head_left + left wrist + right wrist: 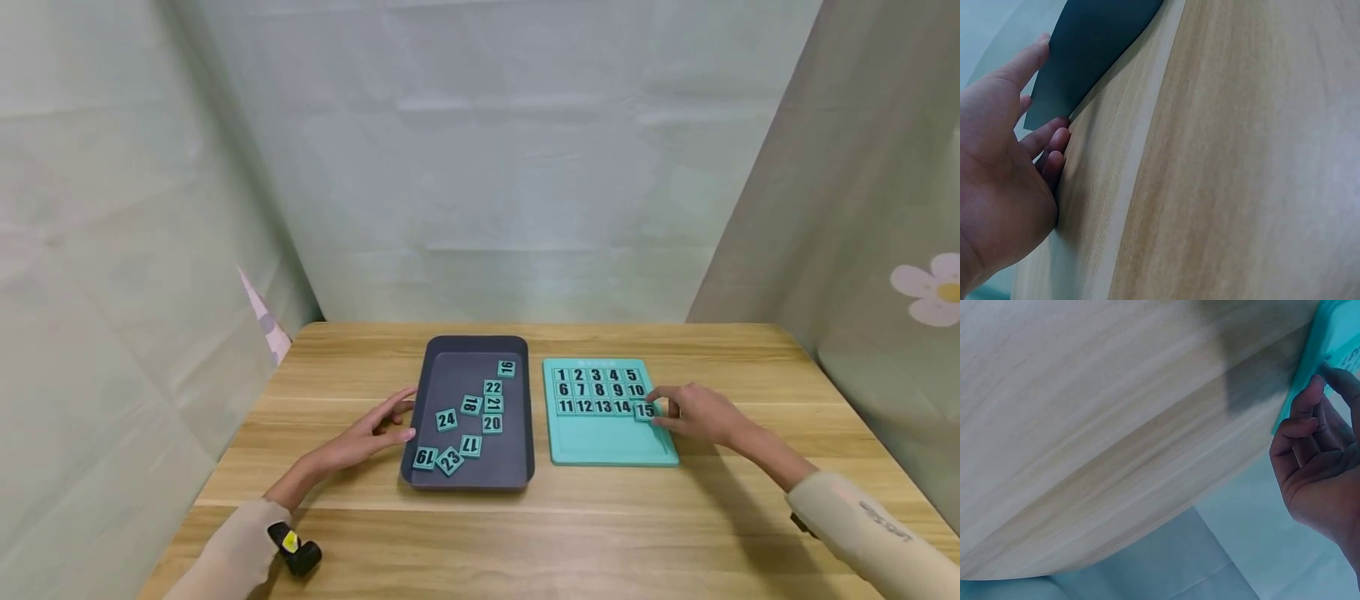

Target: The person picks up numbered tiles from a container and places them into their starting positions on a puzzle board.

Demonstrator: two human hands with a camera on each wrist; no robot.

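Note:
My right hand [693, 412] pinches the number tile 15 [644, 410] between thumb and forefinger. The tile sits slightly askew at the right end of the third row on a turquoise number board [611, 442], just after tile 14 [622, 407]. Tiles 1 to 14 fill the rows in order. In the right wrist view this hand [1316, 450] is at the board's edge, its other fingers curled. My left hand [367, 433] lies with relaxed, spread fingers at the left wall of a dark grey tray [513, 458]; its thumb reaches the rim. Nothing is in its grasp.
Several loose tiles lie in the tray at various angles, among them tile 16 [506, 368] at the top and tile 19 [425, 458] lower left. Tray and board stand side by side on a wooden table [480, 542]. Pale curtains [525, 167] surround the table.

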